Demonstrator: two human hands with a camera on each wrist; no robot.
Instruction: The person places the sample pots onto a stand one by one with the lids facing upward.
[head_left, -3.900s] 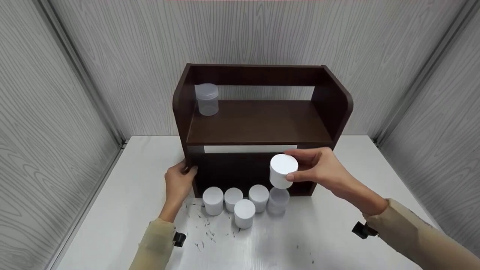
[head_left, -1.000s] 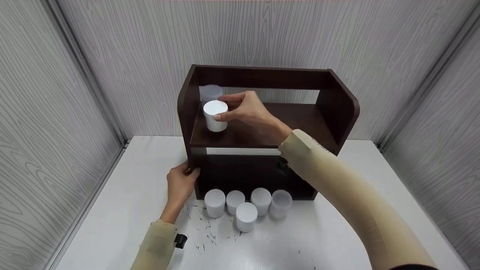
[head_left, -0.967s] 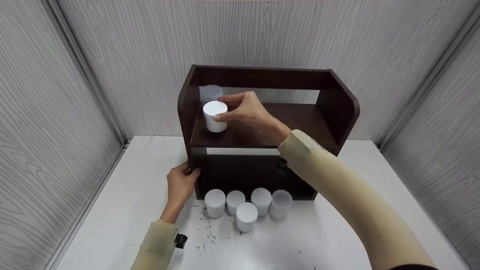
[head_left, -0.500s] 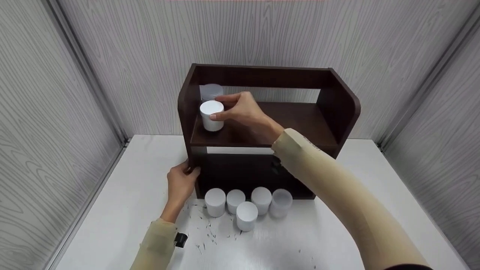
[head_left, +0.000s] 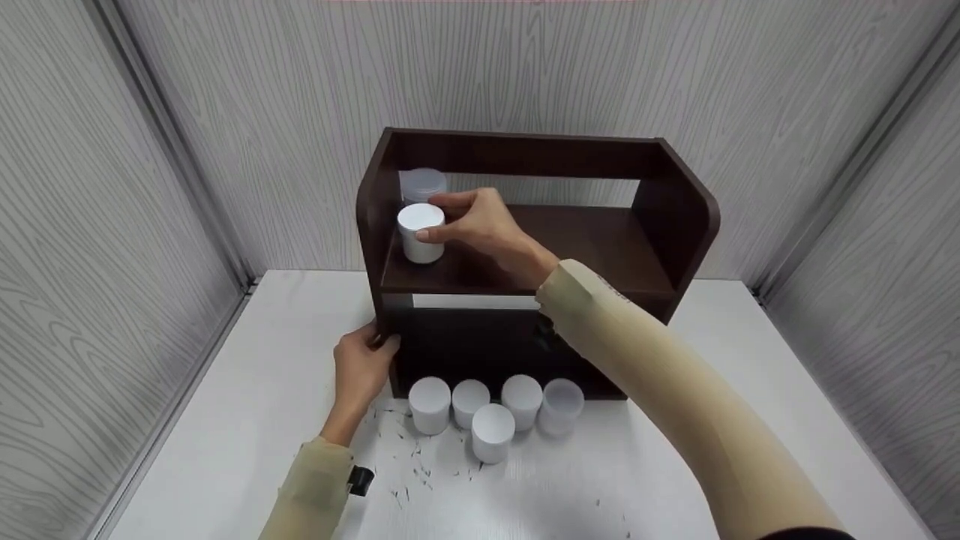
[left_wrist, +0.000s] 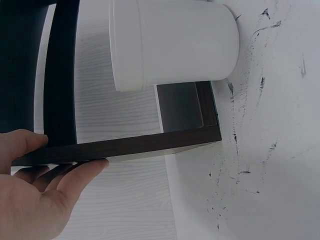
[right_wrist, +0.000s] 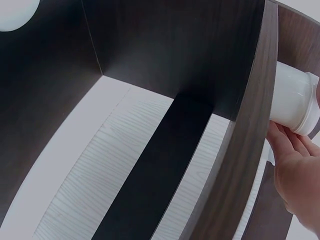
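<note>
My right hand (head_left: 484,225) grips a white lidded jar (head_left: 421,236) between thumb and fingers, upright at the left end of the dark brown shelf's upper board (head_left: 570,244). Right behind that jar stands a translucent jar (head_left: 424,180), partly hidden by it and by my fingers. In the right wrist view the held white jar (right_wrist: 292,97) shows past the board's edge. My left hand (head_left: 364,367) pinches the front edge of the shelf's left side panel (left_wrist: 150,142), thumb on the inner face and fingers on the outer.
On the white table (head_left: 300,315), several jars stand before the shelf: a white jar (head_left: 430,409) at the left, another white jar (head_left: 493,435) in front, and a translucent jar (head_left: 562,409) at the right. Dark marks spot the tabletop. Wood-grain walls enclose the back and sides.
My right hand has carried the white jar from above the table jars up to the upper board's left end, lately shifting it slightly left. My left hand keeps its hold on the side panel.
</note>
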